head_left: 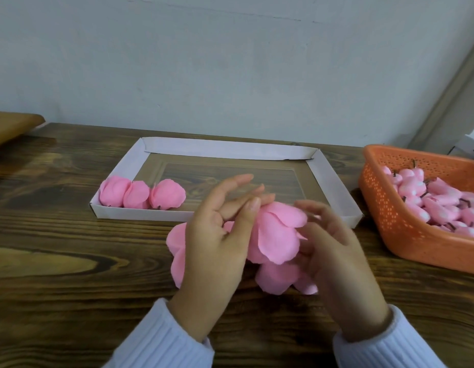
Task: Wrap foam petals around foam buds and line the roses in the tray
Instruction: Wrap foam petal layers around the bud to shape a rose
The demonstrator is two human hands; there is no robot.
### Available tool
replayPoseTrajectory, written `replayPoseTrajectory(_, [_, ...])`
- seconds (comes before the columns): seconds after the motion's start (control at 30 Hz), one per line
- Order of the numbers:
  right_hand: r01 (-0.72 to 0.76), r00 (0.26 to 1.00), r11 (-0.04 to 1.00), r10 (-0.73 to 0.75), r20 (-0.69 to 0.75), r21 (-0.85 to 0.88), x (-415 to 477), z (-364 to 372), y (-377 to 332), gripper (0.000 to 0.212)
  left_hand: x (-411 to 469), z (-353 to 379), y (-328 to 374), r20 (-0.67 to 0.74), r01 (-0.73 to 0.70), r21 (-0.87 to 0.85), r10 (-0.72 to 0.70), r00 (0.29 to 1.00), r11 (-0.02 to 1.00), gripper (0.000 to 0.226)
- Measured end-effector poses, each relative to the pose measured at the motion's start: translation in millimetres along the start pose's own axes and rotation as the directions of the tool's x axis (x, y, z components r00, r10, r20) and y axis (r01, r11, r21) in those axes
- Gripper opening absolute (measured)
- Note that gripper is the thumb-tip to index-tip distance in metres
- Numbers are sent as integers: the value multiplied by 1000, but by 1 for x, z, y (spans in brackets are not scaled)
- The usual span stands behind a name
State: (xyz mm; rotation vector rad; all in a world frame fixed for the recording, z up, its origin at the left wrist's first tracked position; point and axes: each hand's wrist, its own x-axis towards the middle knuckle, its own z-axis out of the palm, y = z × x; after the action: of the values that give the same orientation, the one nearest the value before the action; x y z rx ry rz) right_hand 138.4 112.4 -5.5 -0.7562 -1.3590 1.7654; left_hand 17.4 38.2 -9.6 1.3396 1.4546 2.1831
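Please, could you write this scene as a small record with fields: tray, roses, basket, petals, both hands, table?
tray: white cardboard, on the table beyond the hands
roses: three, pink, in a row at the tray's near left corner
basket: orange, at the right, holds pink buds
foam petals: pink, between both hands, nearer than the tray
left hand: thumb and fingers pinch the foam petals
right hand: at the petals' right side, blurred; grip unclear
table: dark wood

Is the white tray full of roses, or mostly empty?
Mostly empty. The white tray holds only three pink roses, in a row at its near left corner; the rest of its floor is bare.
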Motion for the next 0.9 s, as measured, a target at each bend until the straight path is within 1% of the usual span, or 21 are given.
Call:
replayPoseTrajectory(0.03, [99,987,984,-116,-109,-145,2,-4,0,22,1,-2,1,-9,-35,61,36,999,998,22])
replayPoseTrajectory(0.07, [215,950,941,-264,-168,-263,3,-7,0,19,1,-3,2,-4,-83,142,84,996,986,22])
replayPoseTrajectory(0.1, [338,897,879,-409,-166,-337,3,-9,0,17,2,-4,2,11,-138,232,140,990,963,22])
replayPoseTrajectory(0.13, [446,846,814,-519,-122,-373,2,-9,1,16,2,-4,2,34,-190,307,189,981,932,24])
replayPoseTrajectory(0.17, [528,808,756,-587,-45,-387,0,-7,2,19,2,-4,2,61,-229,359,222,973,905,26])
replayPoseTrajectory(0.2, [580,789,714,-611,55,-392,-2,-5,4,27,1,-3,1,93,-250,386,232,968,888,27])
replayPoseTrajectory(0.27, [622,781,665,-566,264,-414,-4,0,7,46,-1,0,2,162,-237,370,188,969,898,30])
replayPoseTrajectory(0.3, [624,781,667,-521,345,-407,-5,2,8,55,-2,2,4,192,-215,340,157,969,915,32])
replayPoseTrajectory(0.33, [607,788,701,-468,400,-375,-5,3,9,63,-2,3,5,218,-187,307,122,968,933,33])
replayPoseTrajectory(0.4, [524,815,795,-364,450,-307,-4,2,8,77,-2,3,9,274,-94,224,30,961,970,35])
replayPoseTrajectory(0.43, [489,825,823,-328,460,-288,-4,0,8,82,-1,3,11,301,-38,174,-17,954,984,33])
replayPoseTrajectory(0.53, [450,837,843,-284,467,-294,-2,-3,6,91,-1,2,13,318,69,57,-84,944,996,29])
replayPoseTrajectory(0.67, [459,846,807,-269,461,-372,-2,-5,8,93,1,0,13,266,126,-48,-109,958,991,26])
replayPoseTrajectory(0.8, [495,846,768,-320,426,-407,-2,-2,11,83,2,1,12,250,151,-99,-122,961,984,24])
replayPoseTrajectory(0.83, [502,843,770,-334,421,-395,-3,0,11,79,1,2,12,257,159,-102,-128,958,982,26])
replayPoseTrajectory(0.9, [500,844,780,-342,412,-377,-3,2,11,70,-2,4,10,278,183,-113,-146,950,977,37])
